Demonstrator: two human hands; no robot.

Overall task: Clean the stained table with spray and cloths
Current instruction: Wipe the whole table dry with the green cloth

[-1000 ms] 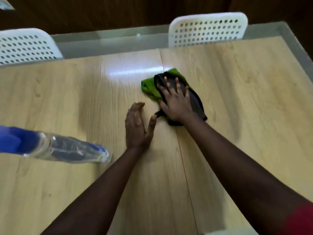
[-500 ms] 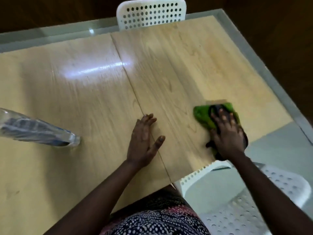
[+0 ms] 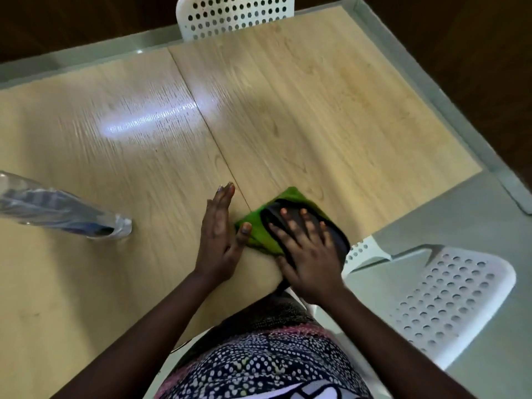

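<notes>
Since half a second ago the right hand (image 3: 309, 254) has slid the cloths leftward along the near edge of the desk (image 3: 331, 110), from the lower right of the frame to its centre, until they almost meet the left hand (image 3: 220, 240).

That right hand lies flat with fingers spread, pressing down on a black cloth (image 3: 336, 237) that sits on top of a green cloth (image 3: 259, 226); it grips nothing. Green fabric shows beyond the fingertips and to their left, where the left thumb touches it. Resting flat and released on the wood, the left hand has its fingers together.

At the left of the frame a clear spray bottle (image 3: 57, 210) stands well apart from both hands. One white perforated chair (image 3: 449, 300) sits at lower right, another chair (image 3: 234, 14) at the top.
</notes>
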